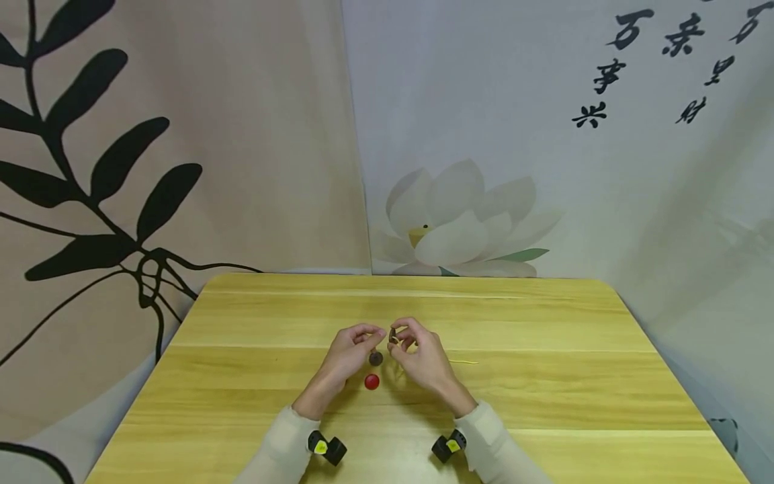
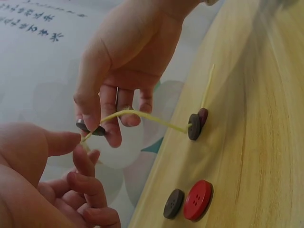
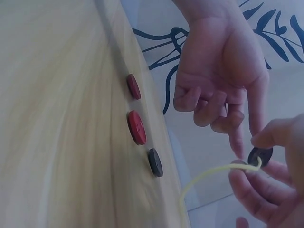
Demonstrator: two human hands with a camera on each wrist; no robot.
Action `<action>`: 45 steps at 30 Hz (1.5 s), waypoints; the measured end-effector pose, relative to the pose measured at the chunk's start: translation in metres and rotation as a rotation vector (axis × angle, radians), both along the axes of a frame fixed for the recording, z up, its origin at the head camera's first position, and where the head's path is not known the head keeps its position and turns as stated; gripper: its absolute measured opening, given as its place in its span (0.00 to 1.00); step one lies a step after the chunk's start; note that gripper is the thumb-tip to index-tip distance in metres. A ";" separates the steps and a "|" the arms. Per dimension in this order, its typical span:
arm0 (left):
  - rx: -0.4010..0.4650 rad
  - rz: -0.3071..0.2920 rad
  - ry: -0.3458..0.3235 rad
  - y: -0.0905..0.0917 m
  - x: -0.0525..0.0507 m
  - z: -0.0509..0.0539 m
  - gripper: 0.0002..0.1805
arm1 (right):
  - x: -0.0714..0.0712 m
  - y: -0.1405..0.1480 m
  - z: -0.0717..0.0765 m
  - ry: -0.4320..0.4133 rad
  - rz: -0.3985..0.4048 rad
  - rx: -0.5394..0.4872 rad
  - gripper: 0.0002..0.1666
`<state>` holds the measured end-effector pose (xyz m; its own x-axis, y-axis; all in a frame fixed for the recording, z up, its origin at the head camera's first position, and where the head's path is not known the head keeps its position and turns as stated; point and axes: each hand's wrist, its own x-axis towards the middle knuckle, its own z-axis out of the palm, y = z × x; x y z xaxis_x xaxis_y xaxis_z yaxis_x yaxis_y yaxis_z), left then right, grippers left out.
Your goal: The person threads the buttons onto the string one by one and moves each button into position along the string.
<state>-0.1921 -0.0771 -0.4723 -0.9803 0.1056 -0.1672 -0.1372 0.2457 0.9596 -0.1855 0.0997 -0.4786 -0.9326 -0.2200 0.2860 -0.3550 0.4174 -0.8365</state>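
Note:
My right hand (image 1: pixel 420 355) pinches a dark button (image 3: pixel 260 156) between thumb and fingers. A yellow cord (image 2: pixel 142 114) passes through that button. My left hand (image 1: pixel 353 349) is close beside it, thumb and index fingertips at the cord's short end, seemingly pinching it. From the held button the cord runs down to a second dark button (image 2: pixel 194 127) on the table, with a dark red button (image 2: pixel 203 117) just behind it. Loose on the wood lie a red button (image 1: pixel 371 382) and a dark button (image 1: pixel 376 358).
The wooden table (image 1: pixel 544 390) spans the front, with fabric hangings behind it. Another dark red button (image 3: pixel 134 86) lies on the table in the right wrist view. The cord's tail (image 1: pixel 464 361) stretches out to the right of my right hand.

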 end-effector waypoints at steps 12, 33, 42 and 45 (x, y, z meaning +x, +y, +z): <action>0.017 0.008 0.025 0.001 0.001 0.002 0.13 | -0.001 -0.001 0.002 -0.012 0.027 -0.006 0.19; 0.025 0.060 0.043 -0.004 -0.001 0.003 0.12 | -0.003 -0.001 -0.001 -0.043 0.070 -0.024 0.18; 0.033 0.064 0.028 -0.008 0.000 0.007 0.13 | -0.004 -0.003 -0.002 -0.091 0.069 -0.045 0.18; 0.038 0.065 0.020 -0.009 0.001 0.008 0.13 | -0.003 -0.004 0.001 -0.104 0.070 -0.048 0.18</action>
<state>-0.1909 -0.0858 -0.4644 -0.9883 0.0473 -0.1450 -0.1329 0.1998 0.9708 -0.1881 0.0957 -0.4780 -0.9408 -0.2736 0.2001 -0.2919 0.3535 -0.8888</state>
